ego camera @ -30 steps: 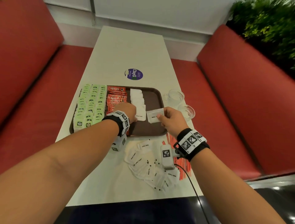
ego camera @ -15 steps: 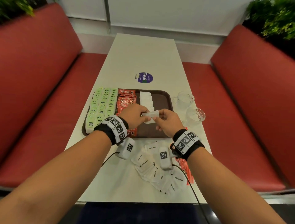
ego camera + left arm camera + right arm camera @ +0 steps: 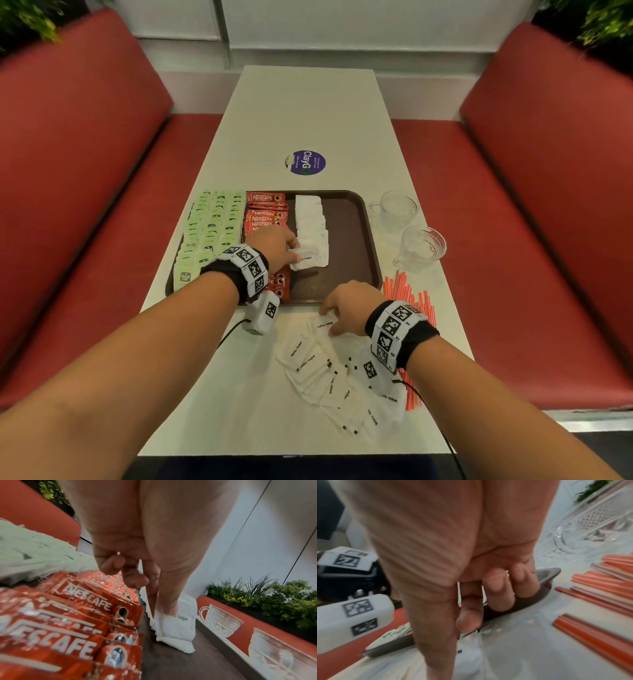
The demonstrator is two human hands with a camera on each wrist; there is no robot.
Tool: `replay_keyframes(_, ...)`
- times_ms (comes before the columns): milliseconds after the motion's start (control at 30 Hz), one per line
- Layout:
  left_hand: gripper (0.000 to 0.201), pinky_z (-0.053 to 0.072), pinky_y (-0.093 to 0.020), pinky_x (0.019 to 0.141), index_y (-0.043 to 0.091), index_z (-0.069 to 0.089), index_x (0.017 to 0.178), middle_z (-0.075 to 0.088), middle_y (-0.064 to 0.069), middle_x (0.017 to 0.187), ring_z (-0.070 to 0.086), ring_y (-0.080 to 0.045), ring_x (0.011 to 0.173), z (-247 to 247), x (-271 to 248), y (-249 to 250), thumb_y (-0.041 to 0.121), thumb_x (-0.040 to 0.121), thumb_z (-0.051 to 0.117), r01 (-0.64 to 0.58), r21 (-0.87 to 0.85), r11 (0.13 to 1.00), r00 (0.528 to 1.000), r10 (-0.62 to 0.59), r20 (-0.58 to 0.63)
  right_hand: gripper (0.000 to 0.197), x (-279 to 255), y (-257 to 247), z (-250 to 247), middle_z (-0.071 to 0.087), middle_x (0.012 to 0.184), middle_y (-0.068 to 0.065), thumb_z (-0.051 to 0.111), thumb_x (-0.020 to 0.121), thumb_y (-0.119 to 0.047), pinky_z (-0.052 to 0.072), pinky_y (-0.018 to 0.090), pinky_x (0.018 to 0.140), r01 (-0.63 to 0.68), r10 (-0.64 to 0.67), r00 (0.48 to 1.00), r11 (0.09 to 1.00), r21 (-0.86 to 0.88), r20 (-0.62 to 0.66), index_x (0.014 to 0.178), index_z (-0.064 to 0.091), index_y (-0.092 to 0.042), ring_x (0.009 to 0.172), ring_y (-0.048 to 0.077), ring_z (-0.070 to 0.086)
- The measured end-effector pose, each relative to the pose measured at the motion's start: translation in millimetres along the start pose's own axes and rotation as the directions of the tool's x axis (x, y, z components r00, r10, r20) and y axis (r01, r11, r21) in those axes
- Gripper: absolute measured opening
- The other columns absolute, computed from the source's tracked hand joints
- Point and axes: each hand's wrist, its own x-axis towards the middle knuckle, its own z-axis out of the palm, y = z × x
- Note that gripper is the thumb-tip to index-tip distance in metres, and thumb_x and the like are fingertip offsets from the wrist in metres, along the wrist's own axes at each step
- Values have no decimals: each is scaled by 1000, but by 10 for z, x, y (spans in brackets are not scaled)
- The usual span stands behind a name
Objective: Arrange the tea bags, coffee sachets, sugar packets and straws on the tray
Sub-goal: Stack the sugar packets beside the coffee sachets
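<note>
A brown tray holds green tea bags on its left, red coffee sachets beside them and a column of white sugar packets. My left hand pinches one sugar packet at the near end of that column. In the left wrist view, thumb and forefinger grip this packet low over the tray floor. My right hand is down at the loose sugar pile on the table, thumb and forefinger on the top packet. Orange straws lie right of the pile.
Two clear glass cups stand on the table just right of the tray. A purple round sticker lies beyond the tray. Red benches run along both sides of the narrow table.
Both hands held one sugar packet over the tray. Now the left hand has it down at the column's near end, and the right hand has drawn back to the pile on the table.
</note>
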Motion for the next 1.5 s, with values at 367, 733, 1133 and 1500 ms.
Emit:
replay_keyframes(367,40,53,-29,81,13,73,105,69,0,108,64,-20,98,33,338,205,43,78,80,22,246,969,990,-56,130,17,78,-16,-16,63,90,-3,75,83,-32,50,31,72,-3,5,999,998,-55,48,90,61,-25,84,21,61)
replay_keyframes(733,39,53,-36,83,13,65,105,67,-4,102,63,-22,95,-135,294,297,50,91,62,3,201,980,1000,-7,20,18,-8,189,-162,54,82,-8,77,82,-24,40,26,67,66,2,975,953,296,-222,80,59,-20,72,7,49)
replay_keyframes(1133,30,46,-23,64,24,72,97,64,11,75,57,-3,69,-117,-311,204,51,85,69,-257,-289,922,964,264,-16,21,217,215,-323,71,80,-4,55,100,-37,59,37,70,110,154,910,806,582,-385,110,66,-22,68,13,70)
replay_keyframes(1500,8,34,-11,55,29,70,93,59,26,68,49,2,59,-148,-207,192,33,86,74,-296,-341,892,950,240,-198,6,340,203,-327,66,72,-6,69,91,-31,51,30,64,170,211,806,812,558,-553,89,68,-25,67,12,60)
